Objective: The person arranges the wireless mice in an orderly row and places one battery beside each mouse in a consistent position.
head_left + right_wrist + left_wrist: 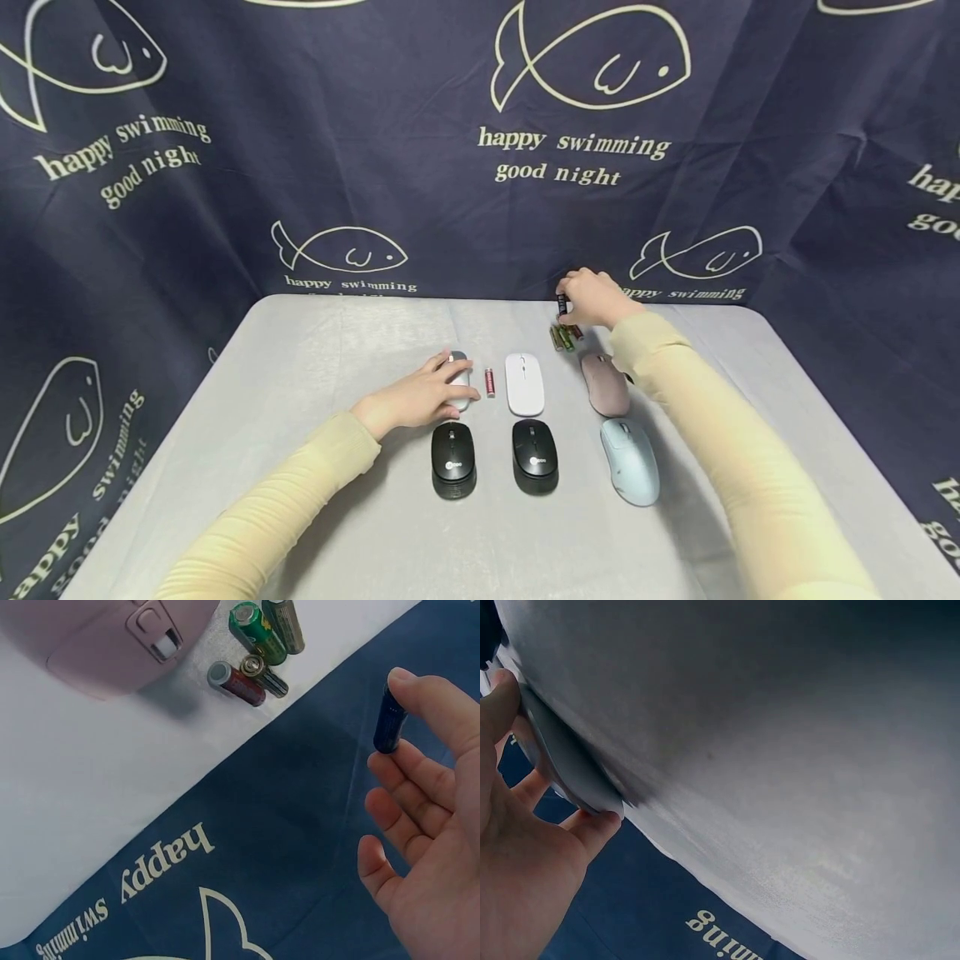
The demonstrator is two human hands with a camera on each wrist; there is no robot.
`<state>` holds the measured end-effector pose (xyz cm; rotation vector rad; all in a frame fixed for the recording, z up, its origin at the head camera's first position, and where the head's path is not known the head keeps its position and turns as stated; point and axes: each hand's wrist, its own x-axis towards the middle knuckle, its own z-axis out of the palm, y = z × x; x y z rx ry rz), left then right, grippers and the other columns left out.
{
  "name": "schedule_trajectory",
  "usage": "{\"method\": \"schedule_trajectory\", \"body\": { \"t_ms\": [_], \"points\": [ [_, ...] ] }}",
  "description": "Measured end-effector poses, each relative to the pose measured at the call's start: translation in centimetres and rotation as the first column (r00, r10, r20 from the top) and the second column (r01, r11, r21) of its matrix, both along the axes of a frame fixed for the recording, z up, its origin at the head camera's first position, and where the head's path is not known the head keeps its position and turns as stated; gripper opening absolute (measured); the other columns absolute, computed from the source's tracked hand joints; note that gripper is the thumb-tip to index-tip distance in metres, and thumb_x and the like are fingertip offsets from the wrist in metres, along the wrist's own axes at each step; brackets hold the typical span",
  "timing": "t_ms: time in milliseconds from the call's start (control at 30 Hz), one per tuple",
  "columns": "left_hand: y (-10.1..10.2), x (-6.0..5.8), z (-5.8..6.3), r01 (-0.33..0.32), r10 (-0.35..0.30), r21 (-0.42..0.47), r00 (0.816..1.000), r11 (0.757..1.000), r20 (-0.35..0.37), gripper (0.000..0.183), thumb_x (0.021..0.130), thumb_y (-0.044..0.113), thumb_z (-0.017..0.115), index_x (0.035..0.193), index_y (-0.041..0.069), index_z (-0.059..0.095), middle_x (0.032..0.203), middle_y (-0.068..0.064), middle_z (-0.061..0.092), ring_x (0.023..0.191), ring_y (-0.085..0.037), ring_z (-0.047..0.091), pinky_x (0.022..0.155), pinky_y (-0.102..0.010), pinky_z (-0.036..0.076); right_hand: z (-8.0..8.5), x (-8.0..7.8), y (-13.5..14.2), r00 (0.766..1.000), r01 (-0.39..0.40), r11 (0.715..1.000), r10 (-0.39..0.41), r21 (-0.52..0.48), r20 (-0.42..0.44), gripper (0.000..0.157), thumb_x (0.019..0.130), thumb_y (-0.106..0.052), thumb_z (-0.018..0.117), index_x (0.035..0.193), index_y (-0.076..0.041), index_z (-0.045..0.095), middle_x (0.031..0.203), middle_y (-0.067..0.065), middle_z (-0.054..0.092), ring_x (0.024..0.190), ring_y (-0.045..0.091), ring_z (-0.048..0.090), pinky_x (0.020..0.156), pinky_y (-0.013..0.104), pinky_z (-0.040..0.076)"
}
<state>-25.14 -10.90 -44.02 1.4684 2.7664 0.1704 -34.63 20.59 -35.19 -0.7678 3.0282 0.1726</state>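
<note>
My left hand [416, 393] lies over a white and grey computer mouse [460, 378], its spread fingers and thumb gripping the edges. In the left wrist view, the fingertips touch the rim of this mouse [574, 761], which appears tilted against the table. Near the table's back edge, my right hand [596, 300] pinches a small dark battery [390, 721] between thumb and fingertip. The battery is held above the surface. Just below that hand stand several batteries in a cluster [259, 634], with green, red and brownish-gold casings.
A red battery [490, 382] lies between the left hand's mouse and a white mouse [525, 385]. Two black mice [453, 454] are nearer the front. On the right sit a pink mouse [604, 387] and a light blue mouse [630, 462]. A dark blue printed curtain [450, 183] hangs behind the table.
</note>
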Motion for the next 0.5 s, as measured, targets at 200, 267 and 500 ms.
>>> {"method": "schedule_trajectory", "body": {
  "t_ms": [200,267,500],
  "points": [
    [0.1,-0.1,-0.1,0.01,-0.01,0.003,1.0,1.0,-0.012,0.039,0.089,0.032,0.063,0.127,0.025,0.059,0.146,-0.02,0.036,0.132,-0.054,0.028,0.112,-0.057,0.024,0.7,0.8,0.5,0.999,-0.021,1.0,0.02,-0.013,-0.034,0.048,0.076,-0.032,0.076,0.113,-0.004,0.065,0.111,0.012,0.062,0.109,0.036,0.053,0.083,0.055,0.047],
    [0.1,-0.1,-0.1,0.007,-0.007,0.003,1.0,1.0,-0.006,0.039,0.089,0.032,0.063,0.127,0.025,0.059,0.146,-0.02,0.036,0.132,-0.054,0.027,0.112,-0.058,0.023,0.7,1.0,0.6,0.999,-0.023,0.999,0.022,-0.025,-0.039,0.048,0.074,-0.032,0.076,0.112,-0.004,0.065,0.111,0.012,0.062,0.109,0.036,0.053,0.084,0.054,0.046],
    [0.1,-0.1,-0.1,-0.01,0.01,-0.001,1.0,1.0,0.018,0.039,0.089,0.032,0.062,0.128,0.025,0.058,0.147,-0.02,0.034,0.133,-0.054,0.025,0.112,-0.058,0.023,0.3,2.0,1.0,0.997,-0.053,0.996,0.048,-0.076,-0.065,0.049,0.073,-0.031,0.077,0.111,-0.003,0.064,0.11,0.014,0.062,0.107,0.034,0.053,0.082,0.053,0.046]
  ]
}}
